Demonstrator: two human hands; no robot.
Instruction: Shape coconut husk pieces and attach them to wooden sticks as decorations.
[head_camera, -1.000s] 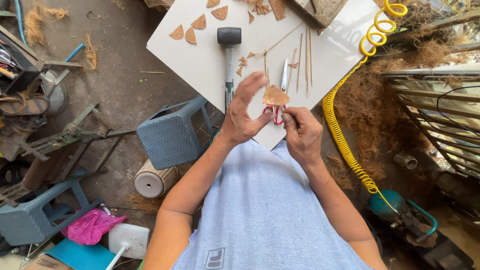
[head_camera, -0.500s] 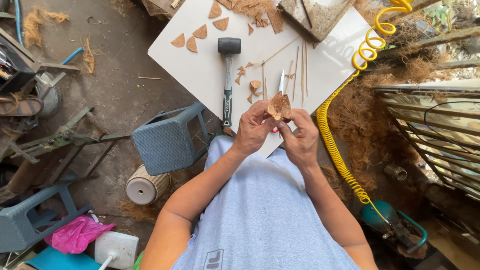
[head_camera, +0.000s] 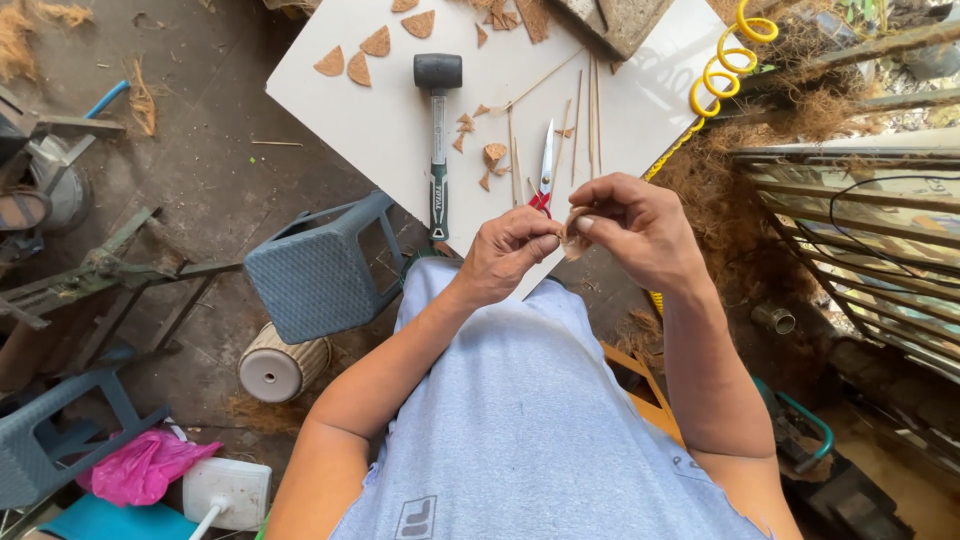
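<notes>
While the white counter (head_camera: 380, 130) fills the upper middle of the view, tilted like a diamond, a blue-grey plastic stool (head_camera: 320, 268) lies on its side just off its edge at 8 o'clock; a yellow coiled hose (head_camera: 722, 62) runs along the counter's edge at 2 o'clock. On the counter a black-headed mallet (head_camera: 438, 140) lies with its handle pointing to 6 o'clock; at 3 o'clock from the handle lie red-handled scissors (head_camera: 544, 172), blades toward 12 o'clock, with thin wooden sticks (head_camera: 594, 112) beside them. Triangular brown husk pieces (head_camera: 358, 58) sit near the counter's corner at 11 o'clock. Both hands meet just below the scissors, held above the lap; the right hand (head_camera: 640, 228) is curled, thumb and fingertips pinching a small brown husk piece (head_camera: 574, 232); the left hand (head_camera: 512, 252), at 9 o'clock from it, is closed too, its fingertips gripping the same piece from the other side; most of the piece is hidden between the fingers.
</notes>
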